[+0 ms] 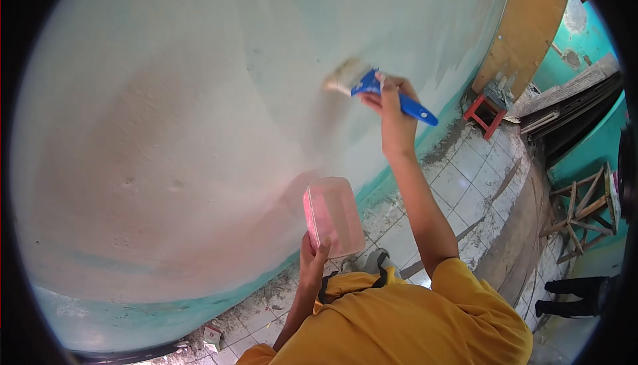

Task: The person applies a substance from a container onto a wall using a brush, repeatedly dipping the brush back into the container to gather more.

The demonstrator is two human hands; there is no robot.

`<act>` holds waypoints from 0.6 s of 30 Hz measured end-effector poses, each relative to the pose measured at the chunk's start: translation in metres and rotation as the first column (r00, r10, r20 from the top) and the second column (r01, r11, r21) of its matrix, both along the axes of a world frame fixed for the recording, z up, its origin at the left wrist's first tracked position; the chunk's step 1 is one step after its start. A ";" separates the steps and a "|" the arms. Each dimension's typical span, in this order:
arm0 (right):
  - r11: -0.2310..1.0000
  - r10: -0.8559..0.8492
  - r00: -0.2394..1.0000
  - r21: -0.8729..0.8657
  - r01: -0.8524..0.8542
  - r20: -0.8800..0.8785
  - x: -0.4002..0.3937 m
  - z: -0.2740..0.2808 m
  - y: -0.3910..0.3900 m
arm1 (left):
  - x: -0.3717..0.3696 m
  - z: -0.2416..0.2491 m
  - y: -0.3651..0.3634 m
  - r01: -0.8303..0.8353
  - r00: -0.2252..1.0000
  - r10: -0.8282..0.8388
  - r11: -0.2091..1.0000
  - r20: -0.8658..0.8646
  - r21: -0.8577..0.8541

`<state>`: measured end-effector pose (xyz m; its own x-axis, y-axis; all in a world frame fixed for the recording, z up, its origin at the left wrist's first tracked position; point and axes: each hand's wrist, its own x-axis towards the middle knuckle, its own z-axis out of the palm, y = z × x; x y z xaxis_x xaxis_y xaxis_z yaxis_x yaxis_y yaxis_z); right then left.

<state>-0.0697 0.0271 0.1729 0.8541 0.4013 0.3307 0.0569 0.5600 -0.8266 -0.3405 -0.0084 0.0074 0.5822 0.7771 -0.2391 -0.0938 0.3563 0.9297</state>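
Note:
A wide paintbrush with a blue handle is gripped in my right hand, fingers wrapped round it near the ferrule. Its pale bristles, yellowish at the tip, lie at the wall, which is coated whitish over turquoise. Lower down, my left hand holds a pink plastic tub by its near side, thumb over the rim. The tub is close beside the wall, and streaks of paint show inside it.
Dusty white floor tiles run along the wall's foot. To the right stand a red stool, a wooden panel, stacked dark boards and a wooden frame. Another person's dark-clothed legs show at the lower right.

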 end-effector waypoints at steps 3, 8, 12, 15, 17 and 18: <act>0.992 0.029 0.999 0.121 -0.027 -0.021 0.002 -0.015 0.001 | -0.004 -0.004 0.000 0.021 0.999 -0.021 1.000 -0.035 -0.017; 0.998 -0.003 0.962 -0.059 -0.014 -0.275 -0.009 -0.168 0.004 | -0.005 -0.011 -0.002 -0.029 0.999 0.029 0.999 -0.020 -0.015; 0.976 -0.068 0.935 -0.220 -0.011 -0.347 -0.011 -0.243 -0.007 | -0.008 -0.014 0.001 -0.019 0.997 0.019 1.000 -0.074 0.005; 0.973 -0.073 0.964 -0.229 0.012 -0.256 -0.007 -0.195 -0.004 | -0.008 -0.017 0.001 -0.041 0.997 0.043 0.999 -0.068 0.030; 0.991 -0.029 0.989 -0.136 0.009 -0.148 -0.003 -0.131 0.001 | -0.008 -0.017 0.002 -0.022 0.998 0.023 1.000 -0.059 0.015; 0.994 -0.026 0.994 -0.111 0.014 -0.109 -0.007 -0.090 -0.002 | -0.007 -0.017 0.000 -0.011 0.999 0.012 1.000 -0.040 0.006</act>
